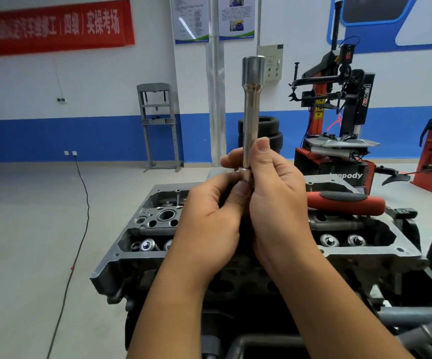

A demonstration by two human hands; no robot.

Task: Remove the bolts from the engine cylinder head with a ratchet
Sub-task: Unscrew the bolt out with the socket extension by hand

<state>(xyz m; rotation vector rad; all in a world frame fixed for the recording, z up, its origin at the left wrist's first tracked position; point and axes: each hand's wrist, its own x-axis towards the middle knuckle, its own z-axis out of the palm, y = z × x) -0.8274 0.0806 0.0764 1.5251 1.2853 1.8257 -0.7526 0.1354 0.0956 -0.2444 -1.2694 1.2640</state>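
Both hands (pixel 246 211) grip an upright socket extension (pixel 252 110) above the cylinder head (pixel 131 244).

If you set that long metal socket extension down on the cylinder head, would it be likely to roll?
Probably yes: the socket extension is round and smooth, so it may roll on the cylinder head. It looks like solid steel, so likely stiff and heavy for its size. Its polished shaft may feel slippery.

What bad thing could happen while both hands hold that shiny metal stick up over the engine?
The long socket is only pinched near its bottom by the left hand and right hand, so it might slip and drop into the open cylinder head. The ratchet handle, resting across the head, might get knocked off.
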